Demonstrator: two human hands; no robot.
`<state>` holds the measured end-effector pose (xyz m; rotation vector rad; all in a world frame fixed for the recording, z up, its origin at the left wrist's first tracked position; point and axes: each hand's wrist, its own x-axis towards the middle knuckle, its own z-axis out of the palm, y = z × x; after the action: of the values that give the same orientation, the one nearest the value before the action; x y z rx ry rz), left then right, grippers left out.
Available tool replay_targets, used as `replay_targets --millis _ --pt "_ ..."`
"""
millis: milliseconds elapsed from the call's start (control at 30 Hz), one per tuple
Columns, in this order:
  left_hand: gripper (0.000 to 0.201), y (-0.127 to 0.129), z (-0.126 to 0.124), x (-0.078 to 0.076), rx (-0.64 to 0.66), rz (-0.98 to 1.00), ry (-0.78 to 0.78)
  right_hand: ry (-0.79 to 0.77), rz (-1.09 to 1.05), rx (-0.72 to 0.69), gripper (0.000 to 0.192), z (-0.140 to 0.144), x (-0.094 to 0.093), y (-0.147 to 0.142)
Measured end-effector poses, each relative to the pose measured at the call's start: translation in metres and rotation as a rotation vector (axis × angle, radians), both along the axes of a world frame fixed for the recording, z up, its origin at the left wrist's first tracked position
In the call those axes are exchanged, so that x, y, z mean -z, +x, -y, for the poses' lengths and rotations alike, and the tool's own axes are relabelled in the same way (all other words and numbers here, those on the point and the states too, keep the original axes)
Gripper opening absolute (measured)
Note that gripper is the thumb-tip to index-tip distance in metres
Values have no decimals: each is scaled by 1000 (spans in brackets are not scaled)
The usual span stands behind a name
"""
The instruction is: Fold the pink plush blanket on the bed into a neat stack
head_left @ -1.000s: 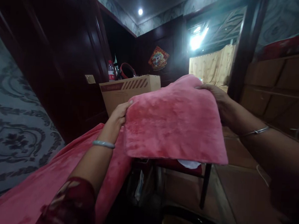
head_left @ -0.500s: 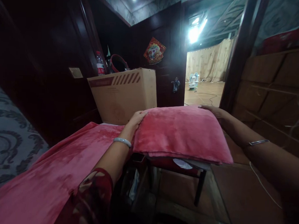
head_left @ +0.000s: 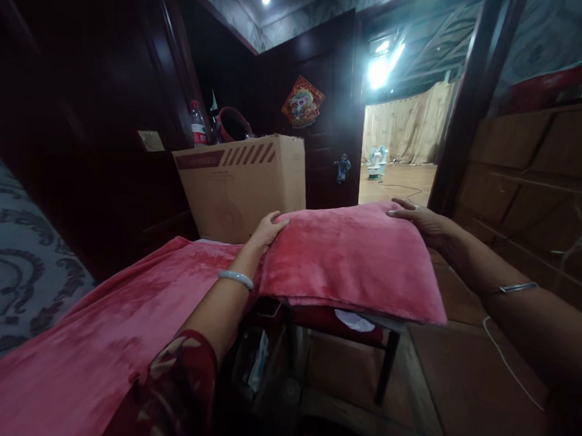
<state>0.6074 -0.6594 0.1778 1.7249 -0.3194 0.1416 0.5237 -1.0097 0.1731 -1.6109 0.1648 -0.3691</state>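
A folded pink plush cloth [head_left: 347, 263] lies over a dark chair with a red seat [head_left: 331, 325]. My left hand [head_left: 269, 231] grips its far left corner, with the thumb on top and the other fingers partly hidden. At the far right corner, my right hand [head_left: 424, 224] holds the edge, the cloth between thumb and fingers. The far edge is raised slightly near that hand. A white patch [head_left: 354, 321] shows on the seat below the cloth. To the left, a larger pink plush cloth [head_left: 119, 339] is spread over a surface.
A large cardboard box [head_left: 238, 189] stands behind the left cloth, with a red-capped bottle [head_left: 197, 125] near its top. Stacked cartons [head_left: 509, 141] line the right side. Beyond the open door [head_left: 323, 57] stand fans [head_left: 376, 160]. A white cable [head_left: 507, 366] crosses the tiled floor.
My right hand has lifted slightly, and its thumb now shows on top of the cloth. The cloth's near right corner has shifted a little left. My left hand stays at its corner.
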Motion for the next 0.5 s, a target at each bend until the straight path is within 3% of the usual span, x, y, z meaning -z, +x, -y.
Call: replay_targets --millis 133,333,500 --pt "60 -5 0 2 -31 10 25 -137 59 21 67 7 6 3" --pt "57 -18 -10 2 -86 68 102 -618 -16 168 60 11 -8 -7" --pt "53 -41 -5 6 -129 287 214 -1079 361 118 64 -26 -28 -31"
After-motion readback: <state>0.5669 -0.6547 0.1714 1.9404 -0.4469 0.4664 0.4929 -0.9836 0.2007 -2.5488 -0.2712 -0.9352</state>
